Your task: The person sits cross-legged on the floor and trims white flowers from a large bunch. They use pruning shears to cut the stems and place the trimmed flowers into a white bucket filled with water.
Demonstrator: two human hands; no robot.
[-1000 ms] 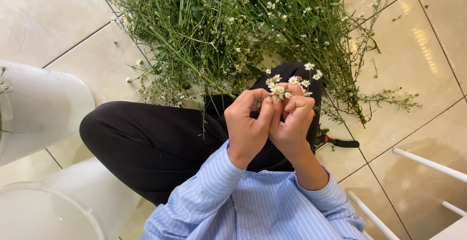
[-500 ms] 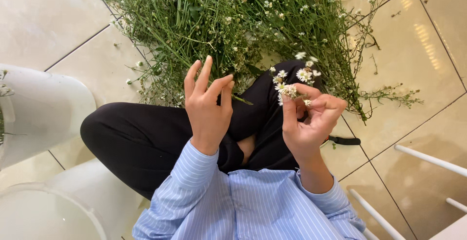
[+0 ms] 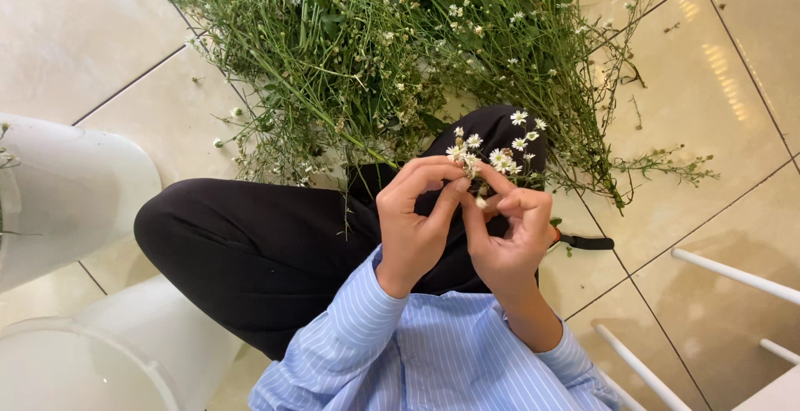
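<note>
Nearest the camera, blue striped shirt sleeves (image 3: 367, 328), with black trousers (image 3: 250, 244) of crossed legs below them. Just beyond, left hand (image 3: 414, 219) and right hand (image 3: 508, 232) raised together over the lap, fingertips meeting. Right hand closed round a small bunch of white daisy-like flowers (image 3: 492, 154), stems pinched between thumb and fingers, blooms poking out above the knuckles. Left hand curled narrow, forefinger and thumb nipping at the bunch's stems just under the heads; whether gripping or only touching, hard to tell. To the right of the right wrist, a dark tool handle (image 3: 587, 243) lying on the tiled floor (image 3: 83, 36), likely snips, mostly hidden. Two white buckets (image 3: 67, 186) at the left edge, and white bars of a stand (image 3: 733, 273) at the lower right. Farthest off, a big heap of green flowering stems (image 3: 375, 52) spread across the floor, touching the knees. Judged from this: only a handful of blooms gathered so far, the bulk of the heap untouched and unsorted, so early in the work with most left.
</note>
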